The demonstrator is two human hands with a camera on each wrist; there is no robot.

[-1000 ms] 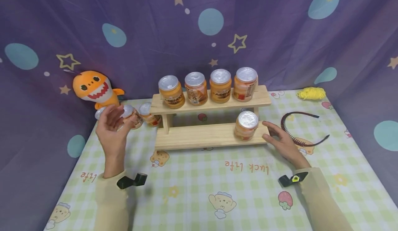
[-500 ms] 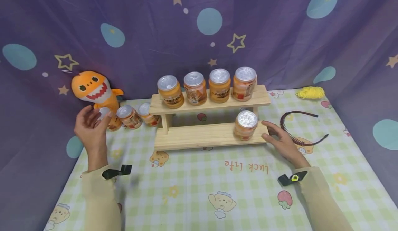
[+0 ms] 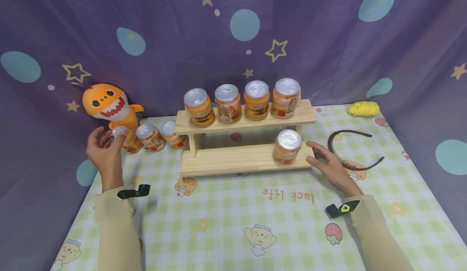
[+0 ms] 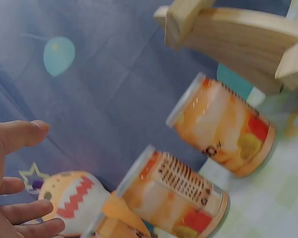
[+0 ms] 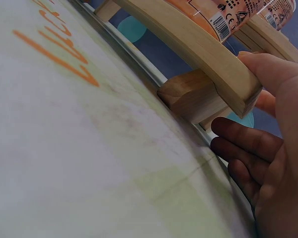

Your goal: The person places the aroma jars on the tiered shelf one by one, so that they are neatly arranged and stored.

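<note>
My left hand (image 3: 106, 155) is at the leftmost orange jar (image 3: 133, 144), its thumb overlapping the silver lid in the head view. In the left wrist view the fingers are spread apart, and that jar is mostly out of frame. Beside it on the table stand a second jar (image 3: 152, 140) and a third jar (image 3: 176, 139). My right hand (image 3: 330, 166) holds the right end of the two-tier wooden shelf's lower board (image 3: 230, 161); in the right wrist view the thumb is on the board's end and other fingers curl below. One jar (image 3: 287, 149) stands on that board's right part.
Several silver-lidded jars line the upper board (image 3: 237, 126). An orange shark plush (image 3: 109, 101) leans against the curtain behind the left jars. To the right lie a dark headband (image 3: 331, 143) and a bundle of yellow yarn (image 3: 363, 108). A checked cloth (image 3: 219, 222) covers the table.
My left hand has moved left, away from the middle table jar, and come to the leftmost jar. The right hand stays at the shelf's end.
</note>
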